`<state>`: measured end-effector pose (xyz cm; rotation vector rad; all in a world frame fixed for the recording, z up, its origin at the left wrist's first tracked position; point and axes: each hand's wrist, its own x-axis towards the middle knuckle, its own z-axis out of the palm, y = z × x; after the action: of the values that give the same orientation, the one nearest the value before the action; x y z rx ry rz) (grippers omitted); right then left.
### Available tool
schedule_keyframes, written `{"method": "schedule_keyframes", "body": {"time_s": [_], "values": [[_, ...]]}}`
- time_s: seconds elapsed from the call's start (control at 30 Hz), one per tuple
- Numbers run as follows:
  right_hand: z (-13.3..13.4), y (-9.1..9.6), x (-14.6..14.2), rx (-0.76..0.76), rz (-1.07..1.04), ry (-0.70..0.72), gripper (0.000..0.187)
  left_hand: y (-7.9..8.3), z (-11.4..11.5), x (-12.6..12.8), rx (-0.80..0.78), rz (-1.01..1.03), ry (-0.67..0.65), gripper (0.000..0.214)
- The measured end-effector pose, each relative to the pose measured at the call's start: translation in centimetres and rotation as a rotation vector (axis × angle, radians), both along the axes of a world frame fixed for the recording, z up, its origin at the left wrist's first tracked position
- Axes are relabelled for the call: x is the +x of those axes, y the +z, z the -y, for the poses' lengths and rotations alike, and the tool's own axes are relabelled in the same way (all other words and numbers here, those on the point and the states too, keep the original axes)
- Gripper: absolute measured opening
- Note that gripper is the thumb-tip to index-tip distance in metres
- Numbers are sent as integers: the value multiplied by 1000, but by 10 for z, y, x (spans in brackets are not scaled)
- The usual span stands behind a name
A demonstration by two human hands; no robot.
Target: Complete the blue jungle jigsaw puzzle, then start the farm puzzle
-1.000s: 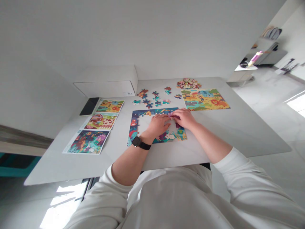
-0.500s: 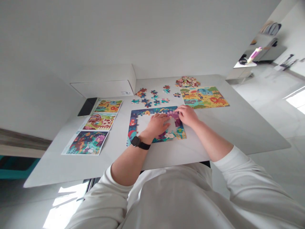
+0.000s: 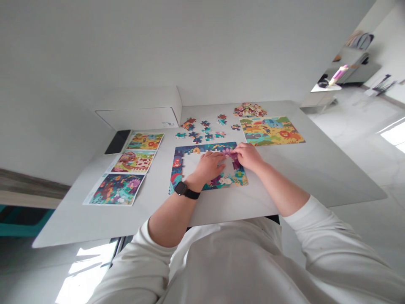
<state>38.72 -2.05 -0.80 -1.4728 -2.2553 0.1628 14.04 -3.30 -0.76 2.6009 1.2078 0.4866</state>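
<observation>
Puzzle lies flat near the near edge of the desk, about midway between its left and right ends; dark blue border on the far and left sides, bare desktop showing through the middle. Purple figure at the puzzle's far right corner, white rabbit along its near side. Left hand palm down over the gap, fingers loosely spread and reaching toward the purple figure; cannot tell whether anything lies under the palm. Black watch on that wrist. Right hand at the puzzle's far right corner, fingers bent and drawn close together, tips at the purple figure; cannot tell if they grip a piece or only press. Loose pieces scattered just beyond the puzzle, toward the desk's far edge. Heap of pieces close to that edge, right of the scatter. Yellow animal picture between heap and right hand, lion and elephant on it. White box at the desk's far left corner; dark phone in front of it, beside a sheet of three pictures along the left end.
</observation>
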Motion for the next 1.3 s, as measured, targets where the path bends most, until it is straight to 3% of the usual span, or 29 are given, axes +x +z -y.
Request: {"method": "schedule_keyframes", "body": {"time_s": [0.2, 0.37, 0.6, 0.73, 0.87, 1.03, 1.17, 1.3], "values": [[1, 1, 0, -2, -9, 22, 40, 11, 5, -5, 32, 92, 24, 35], [1, 1, 1, -18, -59, 30, 37, 28, 9, -16, 97, 225, 130, 28], [-1, -4, 4, -4, -130, -7, 31, 60, 5, -50, 181, 422, 407, 29], [-1, -5, 6, -4, -190, -29, 27, 70, 3, -77, 170, 423, 577, 29], [-2, -7, 8, 5, -220, -40, 25, 68, 3, -106, 75, 359, 649, 28], [-5, -11, 10, 7, -230, -73, 28, 56, -3, -134, 57, 409, 612, 31], [-5, -12, 10, 23, -263, -109, 28, 51, -5, -135, 189, 414, 543, 42], [-8, -9, 14, 39, -306, -139, 29, 55, 0, -125, 57, 383, 574, 46]]}}
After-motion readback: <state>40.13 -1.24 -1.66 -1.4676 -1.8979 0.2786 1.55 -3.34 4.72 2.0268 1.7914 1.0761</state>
